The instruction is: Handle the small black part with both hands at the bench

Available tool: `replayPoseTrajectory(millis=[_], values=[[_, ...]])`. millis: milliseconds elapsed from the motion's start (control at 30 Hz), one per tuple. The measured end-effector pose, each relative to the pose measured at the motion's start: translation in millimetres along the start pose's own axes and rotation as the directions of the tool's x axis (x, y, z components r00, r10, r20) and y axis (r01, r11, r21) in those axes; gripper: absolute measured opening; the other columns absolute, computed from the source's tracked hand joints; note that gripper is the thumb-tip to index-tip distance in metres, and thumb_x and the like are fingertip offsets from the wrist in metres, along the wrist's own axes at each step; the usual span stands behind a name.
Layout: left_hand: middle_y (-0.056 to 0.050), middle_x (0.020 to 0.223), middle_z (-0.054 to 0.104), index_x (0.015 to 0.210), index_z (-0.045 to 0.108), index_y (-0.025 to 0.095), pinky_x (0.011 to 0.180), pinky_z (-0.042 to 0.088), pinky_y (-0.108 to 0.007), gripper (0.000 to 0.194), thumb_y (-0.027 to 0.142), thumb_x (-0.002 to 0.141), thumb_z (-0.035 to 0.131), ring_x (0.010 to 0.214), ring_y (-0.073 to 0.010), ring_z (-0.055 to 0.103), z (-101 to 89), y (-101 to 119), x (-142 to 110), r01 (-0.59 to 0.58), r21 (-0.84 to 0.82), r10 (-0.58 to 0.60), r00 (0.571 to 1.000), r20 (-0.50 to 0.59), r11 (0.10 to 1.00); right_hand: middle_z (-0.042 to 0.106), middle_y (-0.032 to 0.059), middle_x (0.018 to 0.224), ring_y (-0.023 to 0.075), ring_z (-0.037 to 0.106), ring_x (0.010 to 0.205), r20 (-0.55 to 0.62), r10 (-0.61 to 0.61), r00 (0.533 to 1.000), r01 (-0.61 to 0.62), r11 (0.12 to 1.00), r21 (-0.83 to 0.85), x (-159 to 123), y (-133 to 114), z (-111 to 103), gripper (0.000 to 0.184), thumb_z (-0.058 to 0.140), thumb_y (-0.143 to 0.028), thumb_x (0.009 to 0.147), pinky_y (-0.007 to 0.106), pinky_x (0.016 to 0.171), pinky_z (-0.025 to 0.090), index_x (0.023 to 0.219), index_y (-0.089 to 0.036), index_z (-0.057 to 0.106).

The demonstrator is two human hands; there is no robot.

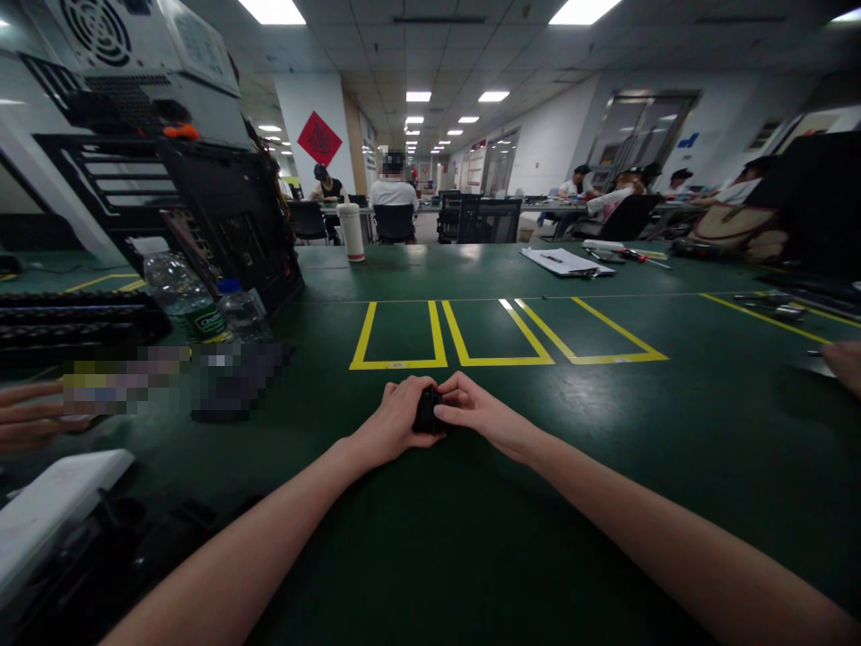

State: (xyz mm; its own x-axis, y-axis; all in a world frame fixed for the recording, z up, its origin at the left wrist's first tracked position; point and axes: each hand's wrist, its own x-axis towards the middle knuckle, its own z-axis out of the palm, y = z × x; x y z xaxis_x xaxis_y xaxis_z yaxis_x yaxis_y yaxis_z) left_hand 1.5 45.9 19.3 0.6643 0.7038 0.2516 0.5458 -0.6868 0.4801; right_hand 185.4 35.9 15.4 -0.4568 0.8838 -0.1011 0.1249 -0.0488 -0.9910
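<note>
A small black object [427,411] rests on the green table [605,431] just in front of three yellow taped boxes [471,334]. My left hand [396,417] is curled round its left side and my right hand [474,411] pinches its right side. Both hands are closed on it, and their fingers hide most of it, so I cannot make out what it is.
An open computer case [168,179] stands at the left with two water bottles [185,296] beside it. A white cup [351,231] and a clipboard [566,261] lie further back. Other people's hands show at the left edge [30,417] and right edge [844,363]. Seated people fill the background.
</note>
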Motion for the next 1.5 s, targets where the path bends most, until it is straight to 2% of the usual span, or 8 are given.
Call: replayPoseTrajectory(millis=[167, 300, 500, 733, 933, 1133, 1367, 1500], values=[[-0.006, 0.108, 0.046, 0.113, 0.033, 0.021, 0.081, 0.037, -0.036, 0.053, 0.028, 0.071, 0.064, 0.094, -0.0222, 0.047, 3.0, -3.2, -0.2, -0.015, -0.013, 0.015, 1.0, -0.016, 1.0, 0.054, 0.0027, 0.1, 0.0204, 0.051, 0.098, -0.078, 0.002, 0.997, -0.004, 1.0, -0.028, 2.8, 7.3, 2.7, 0.029, 0.055, -0.039, 0.076, 0.039, 0.083, 0.041, 0.098, -0.024, 0.046], [-0.005, 0.105, 0.047, 0.112, 0.033, 0.021, 0.079, 0.037, -0.037, 0.058, 0.026, 0.066, 0.068, 0.091, -0.023, 0.047, 10.2, -9.0, 1.0, 0.007, 0.01, -0.007, 0.998, -0.065, 1.0, 0.054, 0.0049, 0.1, 0.0193, 0.052, 0.095, -0.072, 0.029, 0.997, -0.032, 0.999, -0.039, 6.4, 10.2, 1.0, 0.034, 0.058, -0.039, 0.073, 0.036, 0.08, 0.044, 0.1, -0.021, 0.047], [-0.005, 0.104, 0.047, 0.111, 0.033, 0.021, 0.08, 0.037, -0.037, 0.054, 0.027, 0.069, 0.065, 0.089, -0.0221, 0.048, 7.4, -7.1, 0.7, -0.004, 0.003, 0.004, 0.999, -0.042, 1.0, 0.056, 0.0032, 0.089, 0.0164, 0.054, 0.079, -0.015, 0.054, 0.998, -0.055, 0.988, -0.147, 4.3, 3.4, -3.1, 0.032, 0.057, -0.041, 0.073, 0.031, 0.067, 0.044, 0.097, -0.022, 0.046], [-0.007, 0.108, 0.046, 0.113, 0.032, 0.021, 0.081, 0.036, -0.038, 0.053, 0.027, 0.071, 0.063, 0.094, -0.0239, 0.047, 0.1, -0.8, 0.4, 0.015, 0.009, -0.015, 1.0, 0.011, 1.0, 0.053, 0.0022, 0.098, 0.0167, 0.055, 0.086, 0.057, 0.049, 0.997, -0.045, 0.997, -0.06, -1.1, -3.2, -3.2, 0.039, 0.065, -0.031, 0.068, 0.035, 0.077, 0.043, 0.099, -0.024, 0.042], [-0.006, 0.109, 0.047, 0.114, 0.032, 0.021, 0.082, 0.035, -0.038, 0.053, 0.025, 0.071, 0.063, 0.096, -0.0231, 0.048, -1.9, 1.5, -0.5, -0.024, -0.014, 0.024, 1.0, 0.0, 1.0, 0.055, 0.0021, 0.092, 0.0188, 0.052, 0.088, -0.08, -0.004, 0.997, -0.003, 0.997, -0.079, 1.1, 1.8, 3.5, 0.025, 0.051, -0.044, 0.077, 0.035, 0.074, 0.043, 0.091, -0.024, 0.046], [-0.007, 0.109, 0.047, 0.113, 0.033, 0.021, 0.08, 0.037, -0.038, 0.053, 0.026, 0.07, 0.064, 0.094, -0.024, 0.048, -2.0, 2.3, -0.6, 0.018, -0.007, -0.018, 1.0, 0.004, 1.0, 0.054, 0.005, 0.101, 0.0198, 0.052, 0.088, -0.112, 0.066, 0.991, -0.079, 0.99, -0.119, 3.9, 5.8, 1.1, 0.034, 0.055, -0.043, 0.074, 0.033, 0.07, 0.042, 0.099, -0.022, 0.046], [-0.006, 0.105, 0.047, 0.112, 0.032, 0.02, 0.081, 0.036, -0.038, 0.053, 0.026, 0.07, 0.063, 0.094, -0.0235, 0.048, 4.7, -4.9, 1.1, -0.001, 0.02, 0.001, 1.0, -0.014, 1.0, 0.052, 0.0013, 0.097, 0.0173, 0.053, 0.089, 0.022, 0.026, 0.999, -0.026, 1.0, -0.009, 0.0, 0.2, -2.5, 0.041, 0.068, -0.027, 0.065, 0.035, 0.08, 0.043, 0.098, -0.024, 0.043], [-0.006, 0.107, 0.047, 0.113, 0.032, 0.02, 0.081, 0.036, -0.038, 0.054, 0.026, 0.07, 0.064, 0.094, -0.0235, 0.047, 3.2, -3.5, 0.6, -0.003, 0.007, 0.003, 1.0, -0.017, 1.0, 0.054, 0.002, 0.094, 0.0185, 0.053, 0.091, -0.001, 0.026, 1.0, -0.026, 1.0, -0.005, -0.8, -0.9, -0.8, 0.033, 0.062, -0.036, 0.07, 0.038, 0.082, 0.042, 0.096, -0.023, 0.045]])
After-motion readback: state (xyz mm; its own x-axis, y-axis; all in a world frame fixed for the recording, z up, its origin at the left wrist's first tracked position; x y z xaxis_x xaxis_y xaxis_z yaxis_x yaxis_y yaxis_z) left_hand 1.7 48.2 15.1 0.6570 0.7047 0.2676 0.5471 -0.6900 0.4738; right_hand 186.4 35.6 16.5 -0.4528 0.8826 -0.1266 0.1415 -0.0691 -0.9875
